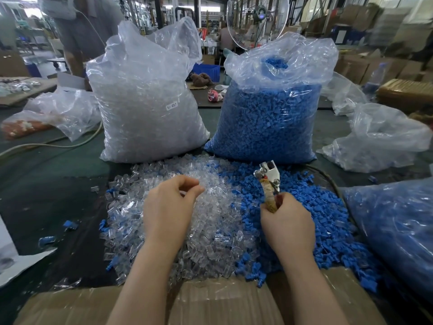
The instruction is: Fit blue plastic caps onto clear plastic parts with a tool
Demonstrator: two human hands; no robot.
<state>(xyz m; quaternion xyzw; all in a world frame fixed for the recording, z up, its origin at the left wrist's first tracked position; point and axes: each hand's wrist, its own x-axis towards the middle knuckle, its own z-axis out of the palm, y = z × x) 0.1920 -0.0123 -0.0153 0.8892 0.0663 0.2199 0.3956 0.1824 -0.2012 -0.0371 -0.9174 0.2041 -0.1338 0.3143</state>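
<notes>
Under our left hand [167, 207] lies the heap of clear parts [210, 231], its curled fingertips pinching at the heap's top; whether a part is held we cannot tell. Our right hand [287, 225] grips the tool [269, 181], head pointing away, over the blue caps [328, 219], so caps lie nearest the right hand.

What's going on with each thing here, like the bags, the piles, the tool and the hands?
Bag of clear parts: upright, full, top open.
Bag of blue caps: upright, full, top open.
Clear parts pile: loose on the table.
Blue caps pile: loose beside it.
Tool: held upright.
Left hand: fingertips pinched over clear pile.
Right hand: grips tool handle.
</notes>
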